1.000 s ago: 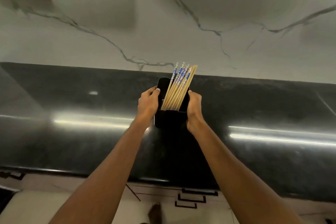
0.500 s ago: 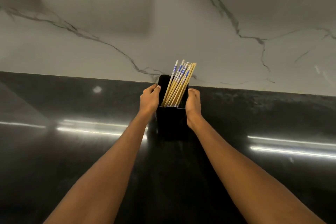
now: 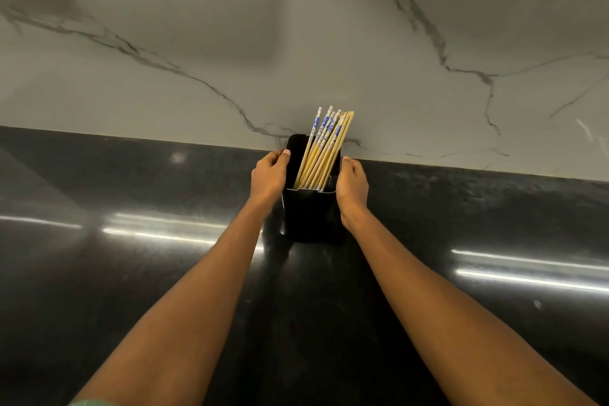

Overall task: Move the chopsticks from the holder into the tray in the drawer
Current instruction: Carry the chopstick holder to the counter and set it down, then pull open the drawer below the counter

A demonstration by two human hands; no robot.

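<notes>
The left hand [image 3: 268, 176] and right hand [image 3: 352, 186] squeeze the black holder [image 3: 311, 214] from both sides on the dark surface [image 3: 131, 273], likely so the chopsticks [image 3: 324, 150] don't spill.

text: none legible | chopsticks [image 3: 324, 145]: blue pattern only; possibly characters, too small to read

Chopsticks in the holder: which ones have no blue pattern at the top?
The plain bamboo chopsticks at the right edge of the bundle; the blue-and-white patterned chopsticks sit left of them in the black holder.
</notes>
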